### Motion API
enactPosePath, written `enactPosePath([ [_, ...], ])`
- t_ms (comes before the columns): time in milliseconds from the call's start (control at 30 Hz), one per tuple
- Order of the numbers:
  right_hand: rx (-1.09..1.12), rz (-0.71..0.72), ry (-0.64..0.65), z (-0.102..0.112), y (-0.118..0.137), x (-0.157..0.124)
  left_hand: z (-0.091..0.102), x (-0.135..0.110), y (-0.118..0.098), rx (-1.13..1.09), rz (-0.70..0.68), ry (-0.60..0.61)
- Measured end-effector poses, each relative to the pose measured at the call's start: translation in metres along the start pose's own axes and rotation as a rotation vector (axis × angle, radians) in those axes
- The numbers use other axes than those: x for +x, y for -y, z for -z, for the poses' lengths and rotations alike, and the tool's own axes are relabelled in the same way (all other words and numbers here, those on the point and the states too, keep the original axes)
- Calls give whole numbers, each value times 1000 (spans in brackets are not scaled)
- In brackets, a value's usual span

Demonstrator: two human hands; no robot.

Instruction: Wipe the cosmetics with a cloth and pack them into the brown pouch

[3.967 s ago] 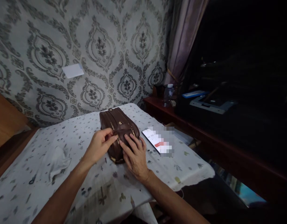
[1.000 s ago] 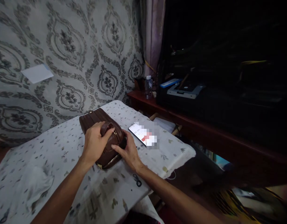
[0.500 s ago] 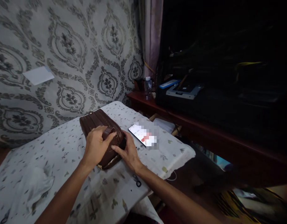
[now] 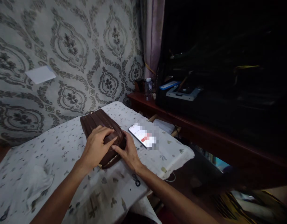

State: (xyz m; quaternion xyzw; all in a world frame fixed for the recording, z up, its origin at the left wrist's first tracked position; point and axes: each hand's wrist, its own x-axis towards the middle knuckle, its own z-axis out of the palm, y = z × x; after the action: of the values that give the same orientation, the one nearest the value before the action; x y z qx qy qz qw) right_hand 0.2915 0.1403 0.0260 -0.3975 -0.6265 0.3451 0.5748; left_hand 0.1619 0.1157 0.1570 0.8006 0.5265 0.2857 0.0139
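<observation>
A brown leather bag (image 4: pixel 97 119) with a ribbed body and a gold zipper lies on the patterned cloth. My left hand (image 4: pixel 96 143) is bent over its near part, thumb and fingers closed round a brown leather flap or strap. My right hand (image 4: pixel 130 151) holds the bag's right side, its thumb on top close to the left thumb and its other fingers down along the side. Just right of the bag a phone (image 4: pixel 139 132) with a lit screen lies flat, partly blurred out.
The white printed cloth (image 4: pixel 64 174) has a crumpled part at the left. Behind it is a patterned wall (image 4: pixel 71 43) with a white card (image 4: pixel 40 74). A bottle (image 4: pixel 148 89) stands on the reddish wooden shelf (image 4: pixel 134 95), beside a large dark screen (image 4: pixel 222 46).
My left hand has tipped lower over the bag, and the raised leather piece in it has come down with it. My right hand has hardly moved. The view has shifted slightly.
</observation>
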Motion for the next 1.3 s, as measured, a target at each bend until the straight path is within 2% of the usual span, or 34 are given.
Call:
enactPosePath([
  [233, -22, -5, 20, 1, 2, -3, 33, -17, 6, 278, 75, 40],
  [367, -10, -1, 11, 0, 0, -3, 40, -22, 5, 316, 138, 58],
  [567, 8, 8, -2, -3, -3, -2, 37, -25, 6, 254, 163, 5],
  [867, 8, 0, -8, -5, -3, -2, 30, -32, 5, 113, 346, -61],
  [1067, -17, 2, -7, -4, -4, -1, 24, -37, 9, 24, 325, -117],
  [1300, -33, -11, -22, -11, 0, -4, 25, -37, 8, -31, 362, -83],
])
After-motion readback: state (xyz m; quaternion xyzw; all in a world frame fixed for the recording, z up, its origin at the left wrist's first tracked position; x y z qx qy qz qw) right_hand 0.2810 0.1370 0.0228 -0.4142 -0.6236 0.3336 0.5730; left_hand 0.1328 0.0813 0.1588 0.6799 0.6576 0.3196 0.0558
